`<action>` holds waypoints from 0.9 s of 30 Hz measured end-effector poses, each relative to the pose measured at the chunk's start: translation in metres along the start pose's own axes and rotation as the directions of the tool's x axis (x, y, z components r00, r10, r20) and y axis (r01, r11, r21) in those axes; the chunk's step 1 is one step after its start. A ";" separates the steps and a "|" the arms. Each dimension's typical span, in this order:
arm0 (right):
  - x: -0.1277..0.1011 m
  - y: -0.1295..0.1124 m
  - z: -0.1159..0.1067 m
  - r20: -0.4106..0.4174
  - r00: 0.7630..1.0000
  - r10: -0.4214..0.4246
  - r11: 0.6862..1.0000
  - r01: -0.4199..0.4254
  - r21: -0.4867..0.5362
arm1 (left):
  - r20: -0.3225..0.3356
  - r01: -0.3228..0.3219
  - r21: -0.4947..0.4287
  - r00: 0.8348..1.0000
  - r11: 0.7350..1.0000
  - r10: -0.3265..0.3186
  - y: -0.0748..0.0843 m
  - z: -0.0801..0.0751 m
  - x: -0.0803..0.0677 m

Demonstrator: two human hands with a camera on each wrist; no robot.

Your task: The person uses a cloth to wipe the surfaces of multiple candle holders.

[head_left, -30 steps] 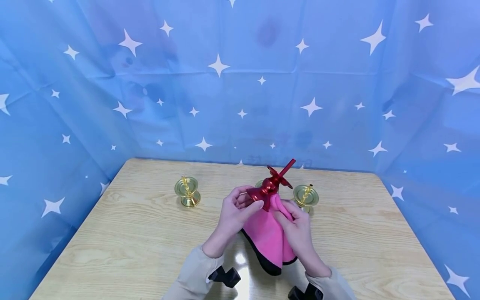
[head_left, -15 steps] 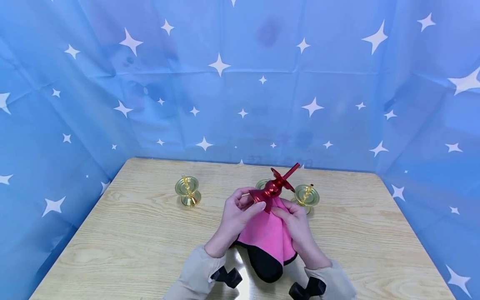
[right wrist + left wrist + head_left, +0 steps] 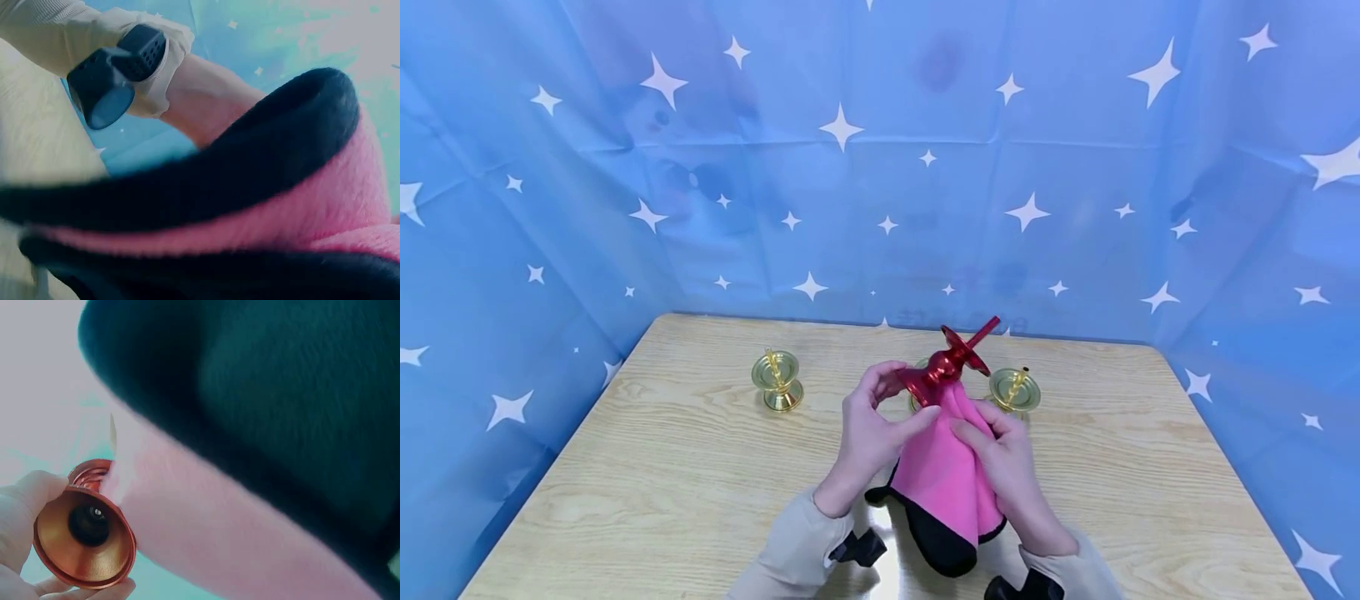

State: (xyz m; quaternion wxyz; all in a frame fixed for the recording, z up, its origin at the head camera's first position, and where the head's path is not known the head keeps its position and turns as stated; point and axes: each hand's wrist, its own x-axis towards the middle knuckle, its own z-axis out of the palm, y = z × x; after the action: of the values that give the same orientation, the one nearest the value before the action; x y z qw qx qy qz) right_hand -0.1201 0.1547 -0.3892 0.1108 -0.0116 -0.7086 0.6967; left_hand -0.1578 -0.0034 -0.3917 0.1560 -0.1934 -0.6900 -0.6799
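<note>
In the head view a shiny red metal candlestick (image 3: 946, 367) is tilted, its thin stem pointing up to the right. My left hand (image 3: 868, 429) holds it by the flared foot, with the thumb near the foot's lower edge. Pink cloth (image 3: 934, 471) with black edging hangs below it, pinched by my right hand (image 3: 1003, 454) against the candlestick's underside. From the left wrist, the foot's hollow underside (image 3: 62, 553) faces the camera, with fingers at its rim. Folds of the black-edged cloth (image 3: 350, 181) fill much of the right wrist view and hide the right fingers.
A brass candlestick (image 3: 781, 393) stands at the table's back left, another (image 3: 1015, 390) at the back right. A third is mostly hidden behind the red one. A starry blue curtain (image 3: 880, 183) rises behind the wooden table (image 3: 700, 467).
The red candlestick first dipped slightly, then rose and turned a little in my left hand, whose thumb has moved off the foot. The cloth has shifted a bit right with my right hand.
</note>
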 end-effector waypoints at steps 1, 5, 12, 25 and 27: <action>-0.001 -0.002 0.000 -0.005 1.000 -0.027 1.000 0.027 -0.005 | -0.007 -0.006 0.010 1.000 1.000 0.006 -0.001 -0.001 0.001; -0.005 -0.011 -0.001 -0.025 0.985 -0.168 0.983 0.166 -0.075 | -0.005 -0.015 0.075 1.000 0.997 0.015 -0.009 -0.002 0.002; 0.002 -0.015 0.004 -0.016 0.883 -0.469 0.861 0.452 -0.234 | 0.026 0.019 0.081 0.999 0.996 -0.021 -0.018 0.000 -0.003; 0.007 0.005 0.005 -0.171 0.981 -0.087 0.996 0.085 -0.019 | 0.071 0.302 -0.292 0.953 0.907 -0.295 -0.010 -0.002 0.000; 0.010 0.005 0.004 -0.174 0.984 0.048 0.998 -0.041 0.043 | 0.089 0.333 -0.307 0.943 0.891 -0.322 -0.008 -0.002 0.001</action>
State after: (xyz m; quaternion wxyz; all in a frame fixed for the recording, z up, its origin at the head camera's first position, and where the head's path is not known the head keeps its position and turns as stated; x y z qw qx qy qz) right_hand -0.1312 0.1523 -0.3932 0.1570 -0.0864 -0.6819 0.7092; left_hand -0.1625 -0.0052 -0.3986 -0.0061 -0.1091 -0.5967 -0.7950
